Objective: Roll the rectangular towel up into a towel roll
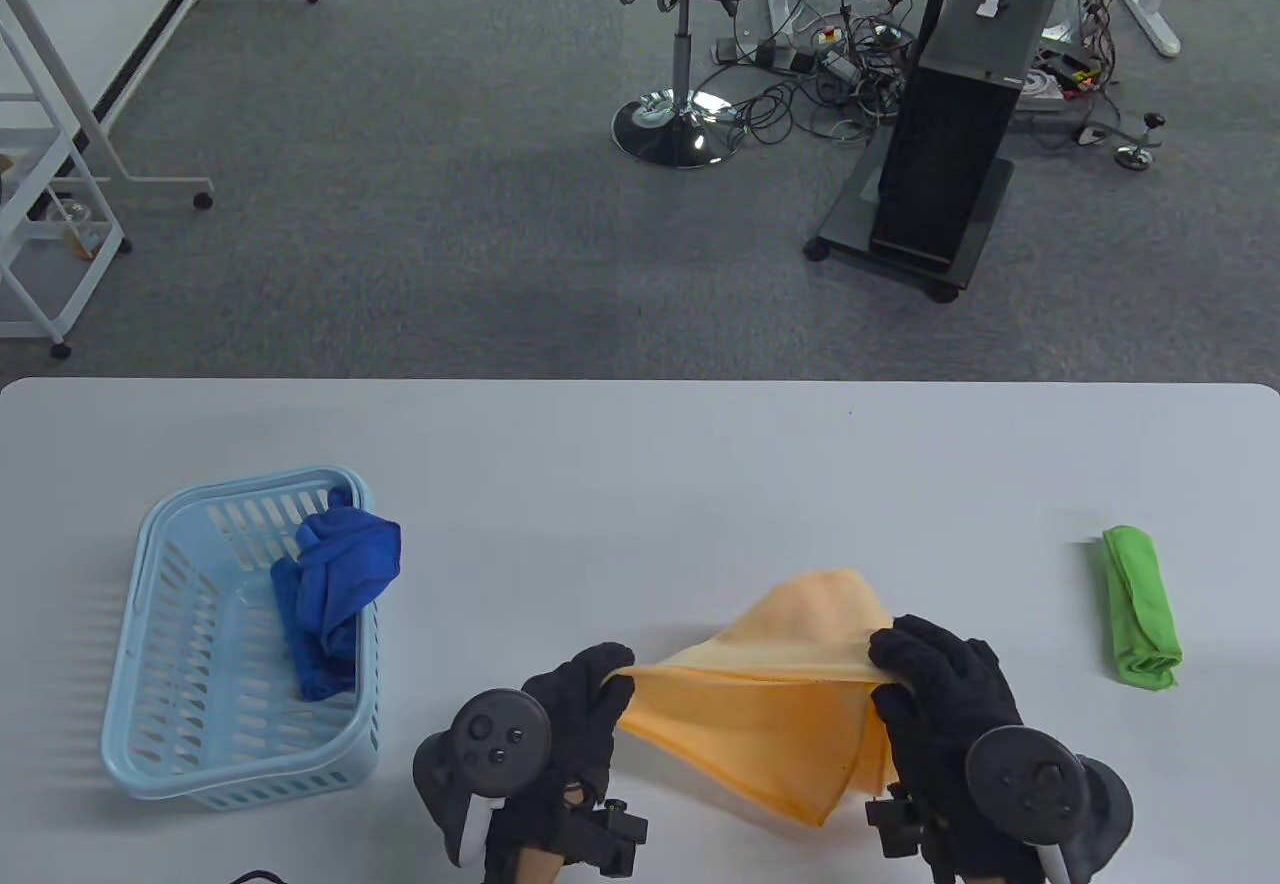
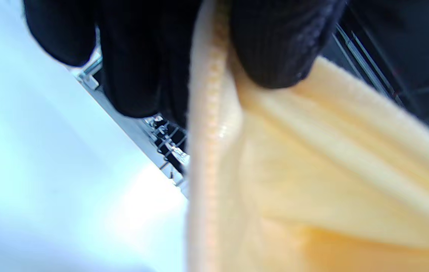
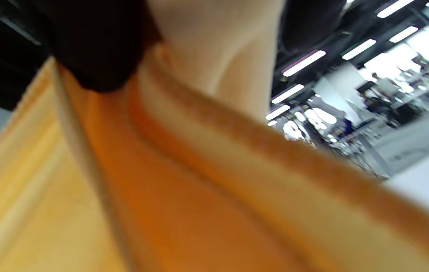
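Note:
An orange towel (image 1: 770, 694) hangs stretched between my two hands above the near middle of the white table (image 1: 640, 464), with a fold draping away behind and a corner hanging down. My left hand (image 1: 600, 674) pinches its left corner. My right hand (image 1: 900, 659) pinches its right corner. In the left wrist view gloved fingers (image 2: 275, 41) pinch the towel's hemmed edge (image 2: 207, 151). In the right wrist view the towel (image 3: 169, 196) fills the frame under a gloved fingertip (image 3: 93, 45).
A light blue plastic basket (image 1: 160, 684) stands at the left with a crumpled blue towel (image 1: 335, 589) hanging over its rim. A rolled green towel (image 1: 1140, 609) lies at the right. The table's far edge runs across the middle of the table view.

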The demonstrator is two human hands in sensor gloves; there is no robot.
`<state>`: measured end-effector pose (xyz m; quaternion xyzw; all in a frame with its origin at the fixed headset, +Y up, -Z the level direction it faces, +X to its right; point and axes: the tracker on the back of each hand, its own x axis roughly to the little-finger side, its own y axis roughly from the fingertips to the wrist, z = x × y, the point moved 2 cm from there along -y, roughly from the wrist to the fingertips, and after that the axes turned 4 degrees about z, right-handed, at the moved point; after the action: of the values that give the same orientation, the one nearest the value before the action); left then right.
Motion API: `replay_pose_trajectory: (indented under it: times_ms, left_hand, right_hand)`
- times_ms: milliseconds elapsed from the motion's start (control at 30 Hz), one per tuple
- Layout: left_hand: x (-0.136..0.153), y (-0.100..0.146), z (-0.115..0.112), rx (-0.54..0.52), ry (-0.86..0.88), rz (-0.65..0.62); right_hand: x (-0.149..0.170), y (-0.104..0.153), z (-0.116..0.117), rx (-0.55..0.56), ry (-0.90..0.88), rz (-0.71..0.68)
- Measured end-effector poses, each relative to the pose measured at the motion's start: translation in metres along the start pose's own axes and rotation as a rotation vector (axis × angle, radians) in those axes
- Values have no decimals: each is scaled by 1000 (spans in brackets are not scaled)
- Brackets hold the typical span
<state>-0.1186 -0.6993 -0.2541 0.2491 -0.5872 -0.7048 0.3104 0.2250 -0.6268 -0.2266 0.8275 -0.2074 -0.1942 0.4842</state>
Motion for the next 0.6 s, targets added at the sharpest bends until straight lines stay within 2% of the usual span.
replay_pose_trajectory:
  times_ms: [100, 167, 200, 267, 400, 467, 500, 533, 600]
  left_hand:
    - [0, 0, 15, -82, -5, 29]
    - [5, 0, 30, -135, 40, 46]
    - [8, 2, 38, -181, 56, 57]
    - [13, 3, 48, -226, 46, 63]
    - [18, 5, 51, -246, 33, 70]
    - [17, 5, 49, -239, 1, 62]
    - [16, 5, 49, -236, -7, 58]
    - [16, 6, 48, -229, -13, 54]
    - [15, 5, 47, -214, -5, 43]
  right_hand:
    - [8, 0, 17, -173, 89, -6]
    - [20, 3, 24, -186, 5, 7]
    - [27, 3, 27, -226, -54, 50]
    - [39, 1, 33, -343, -35, 112]
    - [71, 0, 61, -465, 289, 150]
    - [86, 6, 80, -610, 491, 125]
    - [87, 8, 83, -650, 501, 114]
    - [92, 13, 94, -766, 505, 114]
    - [96, 20, 108, -857, 545, 168]
